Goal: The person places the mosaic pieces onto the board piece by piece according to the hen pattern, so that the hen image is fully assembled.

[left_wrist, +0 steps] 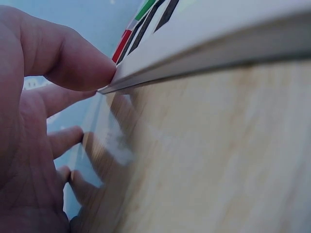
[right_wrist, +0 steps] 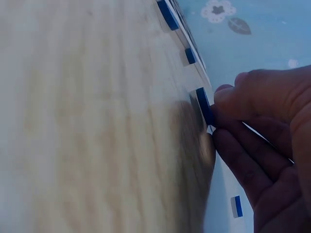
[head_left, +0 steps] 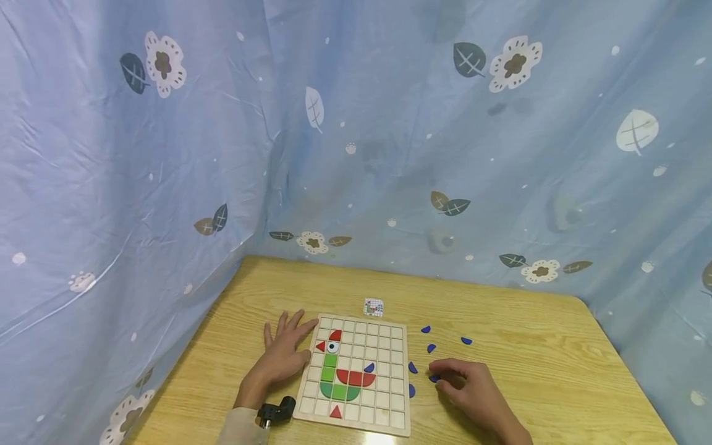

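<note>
A wooden grid board (head_left: 389, 346) lies on the table, bearing red, green and white tiles arranged like a bird, plus one blue half-round tile (head_left: 369, 368). My left hand (head_left: 283, 355) rests at the board's left edge with fingers spread; its thumb (left_wrist: 92, 73) touches the board's side in the left wrist view. To the right of the board, my right hand (head_left: 473, 389) pinches a loose blue half-round tile (right_wrist: 205, 107) at the tabletop, between thumb and curled index finger. Part of that tile is hidden by the fingertips in the head view.
Several more blue half-round tiles, such as one near the board's edge (head_left: 413, 368) and one farther right (head_left: 466, 340), lie on the wooden table (head_left: 534, 334). A small pattern card (head_left: 373, 307) sits behind the board. Blue flowered cloth (head_left: 389, 154) hangs around the table.
</note>
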`<state>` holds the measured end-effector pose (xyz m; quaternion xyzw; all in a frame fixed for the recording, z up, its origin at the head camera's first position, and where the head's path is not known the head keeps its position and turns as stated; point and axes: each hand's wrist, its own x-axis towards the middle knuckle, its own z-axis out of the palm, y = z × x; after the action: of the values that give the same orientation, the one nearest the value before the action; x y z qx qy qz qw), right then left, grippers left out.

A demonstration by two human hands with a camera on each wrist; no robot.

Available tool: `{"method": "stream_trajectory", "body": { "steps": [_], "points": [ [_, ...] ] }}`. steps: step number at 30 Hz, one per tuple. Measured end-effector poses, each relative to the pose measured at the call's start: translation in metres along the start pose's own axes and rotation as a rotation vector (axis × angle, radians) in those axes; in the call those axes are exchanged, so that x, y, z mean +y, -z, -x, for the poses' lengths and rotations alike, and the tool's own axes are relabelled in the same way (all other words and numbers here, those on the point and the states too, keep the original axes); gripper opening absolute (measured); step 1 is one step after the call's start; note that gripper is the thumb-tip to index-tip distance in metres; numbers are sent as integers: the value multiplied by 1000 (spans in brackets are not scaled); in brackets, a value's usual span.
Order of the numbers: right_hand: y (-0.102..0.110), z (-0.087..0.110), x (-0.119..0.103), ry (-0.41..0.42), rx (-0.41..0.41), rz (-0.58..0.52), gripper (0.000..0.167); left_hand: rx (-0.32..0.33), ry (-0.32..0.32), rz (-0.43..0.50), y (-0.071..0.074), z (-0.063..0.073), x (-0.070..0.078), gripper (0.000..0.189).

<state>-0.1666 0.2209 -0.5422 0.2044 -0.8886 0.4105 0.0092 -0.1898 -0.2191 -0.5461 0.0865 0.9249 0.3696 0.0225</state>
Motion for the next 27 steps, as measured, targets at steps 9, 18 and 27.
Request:
{"method": "stream_trajectory", "body": {
  "steps": [9,18,27],
  "points": [
    [-6,-3,-5,97,32,20,31,39,-35,41,-2,1,-1,75],
    [-6,-22,-14,180,46,98,32,3,-8,0,2,-1,0,76],
    [-19,-63,-39,348,-67,80,25,-5,3,9,1,0,1,76]
  ]
}}
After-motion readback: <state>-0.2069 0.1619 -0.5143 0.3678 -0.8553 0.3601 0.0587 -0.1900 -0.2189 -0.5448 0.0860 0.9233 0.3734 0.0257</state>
